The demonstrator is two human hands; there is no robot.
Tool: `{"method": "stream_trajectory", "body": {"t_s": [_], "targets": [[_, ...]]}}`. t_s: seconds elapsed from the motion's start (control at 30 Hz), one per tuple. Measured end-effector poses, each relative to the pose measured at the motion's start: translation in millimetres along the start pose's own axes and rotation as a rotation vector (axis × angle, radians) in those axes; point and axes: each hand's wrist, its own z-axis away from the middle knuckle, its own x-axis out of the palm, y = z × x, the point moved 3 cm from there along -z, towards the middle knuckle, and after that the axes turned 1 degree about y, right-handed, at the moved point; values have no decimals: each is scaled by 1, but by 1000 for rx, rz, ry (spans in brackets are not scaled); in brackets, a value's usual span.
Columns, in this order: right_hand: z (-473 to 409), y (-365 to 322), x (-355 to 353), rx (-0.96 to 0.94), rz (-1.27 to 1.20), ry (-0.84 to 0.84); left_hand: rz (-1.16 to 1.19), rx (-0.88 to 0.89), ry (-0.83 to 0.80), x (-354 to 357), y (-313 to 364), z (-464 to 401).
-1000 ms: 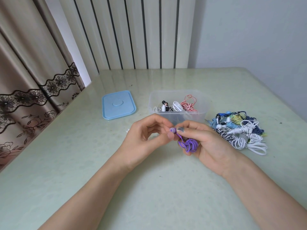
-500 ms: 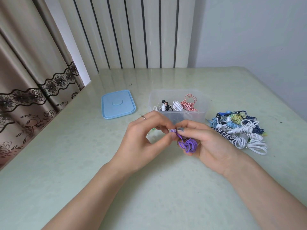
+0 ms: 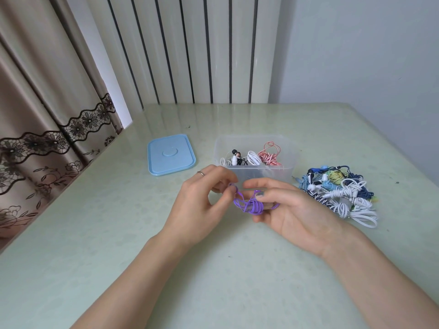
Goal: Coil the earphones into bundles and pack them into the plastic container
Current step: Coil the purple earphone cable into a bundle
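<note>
A purple earphone cable [image 3: 251, 205] is wound into a small bundle between my hands, just in front of the clear plastic container [image 3: 291, 160]. My right hand [image 3: 292, 210] holds the bundle between thumb and fingers. My left hand [image 3: 202, 205] pinches the cable's loose end at the bundle's left side. Inside the container lie a red-and-white bundle [image 3: 269, 157], a white bundle [image 3: 253, 157] and a black-and-white earphone [image 3: 235, 156]. A pile of loose earphones [image 3: 339, 193], white, blue, striped and yellow-green, lies on the table to the right of the container.
The container's light blue lid [image 3: 169, 154] lies flat to its left. A pale green glossy table [image 3: 118, 233] carries everything. A curtain [image 3: 47, 115] hangs along the left edge, and a radiator [image 3: 190, 48] and wall stand behind.
My left hand has pulled a little to the left, drawing out a loop of purple cable from the bundle. My right hand has opened slightly around the bundle.
</note>
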Motion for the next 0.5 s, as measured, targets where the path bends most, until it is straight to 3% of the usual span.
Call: {"method": "stream_trajectory", "body": {"t_s": [0.13, 0.3, 0.5], "targets": [[1, -20, 5, -32, 12, 25, -15, -1, 6, -7, 5, -16], [-16, -66, 13, -122, 300, 170, -123, 29, -20, -24, 9, -61], [-63, -94, 12, -246, 1085, 305, -397, 4, -201, -15, -17, -113]]}}
